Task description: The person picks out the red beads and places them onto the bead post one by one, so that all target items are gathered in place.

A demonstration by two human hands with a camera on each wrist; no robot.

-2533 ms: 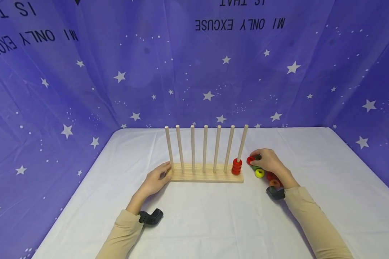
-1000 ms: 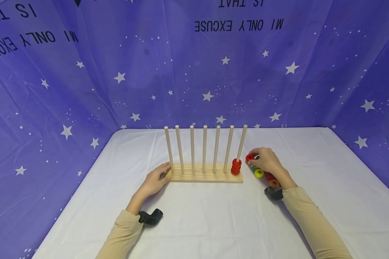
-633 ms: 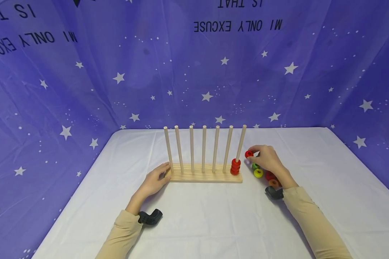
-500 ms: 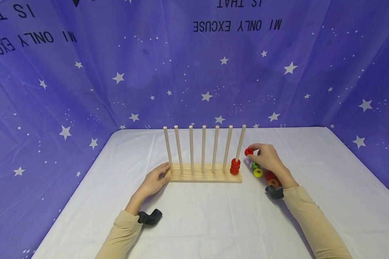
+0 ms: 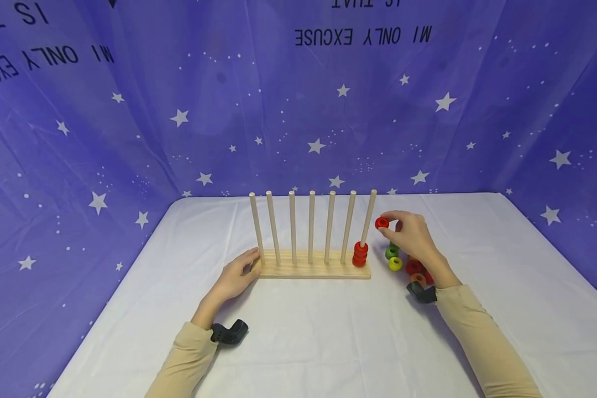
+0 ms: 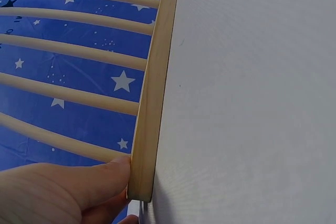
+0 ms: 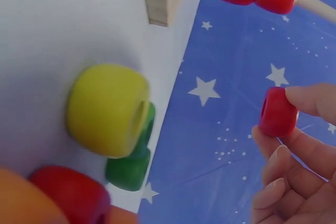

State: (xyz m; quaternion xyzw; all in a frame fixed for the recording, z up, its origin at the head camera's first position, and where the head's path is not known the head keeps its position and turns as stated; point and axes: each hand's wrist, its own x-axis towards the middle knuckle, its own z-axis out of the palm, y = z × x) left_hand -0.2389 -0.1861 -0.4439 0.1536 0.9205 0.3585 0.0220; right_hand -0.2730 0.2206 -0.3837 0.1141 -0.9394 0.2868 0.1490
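A wooden peg stand (image 5: 313,270) with a row of upright pegs stands on the table; three red beads (image 5: 360,255) are stacked on its rightmost peg. My left hand (image 5: 237,275) holds the left end of the base, its thumb against the wood in the left wrist view. Between thumb and fingertips, my right hand (image 5: 412,236) pinches a red bead (image 7: 279,112) above the table, to the right of the rightmost peg. Under that hand lie a yellow bead (image 7: 107,110), green beads (image 5: 391,252), red beads (image 5: 413,267) and an orange bead (image 5: 418,278).
White cloth (image 5: 298,342) covers the table. A purple curtain (image 5: 258,99) with stars and lettering hangs behind and at both sides. Each wrist carries a black camera mount (image 5: 230,333). The right forearm partly hides the loose beads.
My right hand has taken the red bead from the pile and raised it off the table, uncovering more of the green beads. The left hand has stayed on the base.
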